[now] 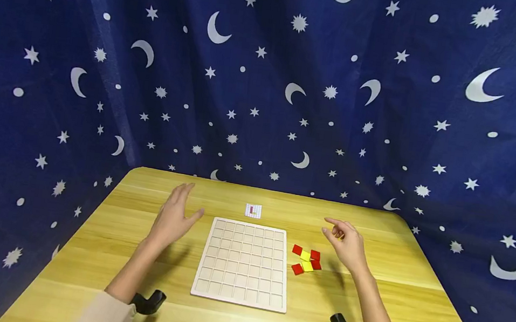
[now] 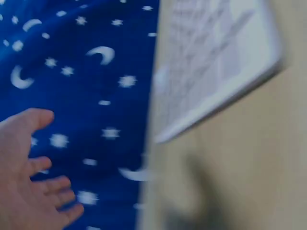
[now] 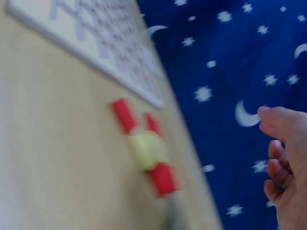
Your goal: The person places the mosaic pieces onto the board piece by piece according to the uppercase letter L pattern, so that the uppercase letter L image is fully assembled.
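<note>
A pale wooden board (image 1: 243,262) with a grid of square recesses lies between the two hands. My left hand (image 1: 171,221) is held over the table at the board's left, fingers spread and thumb apart, with nothing in it. To the right of the board lies a loose group of small square tiles, red (image 1: 297,269) and yellow (image 1: 305,256), some touching or overlapping. Beyond them hovers my right hand (image 1: 347,246), its index finger reaching out and the other fingers loosely bent. No object shows in that hand in the right wrist view.
A small printed card (image 1: 253,211) with a coloured grid pattern lies behind the board. The wooden table (image 1: 136,194) meets a dark blue curtain (image 1: 265,102) with moons and stars. Black wrist devices (image 1: 148,302) show at both sleeves.
</note>
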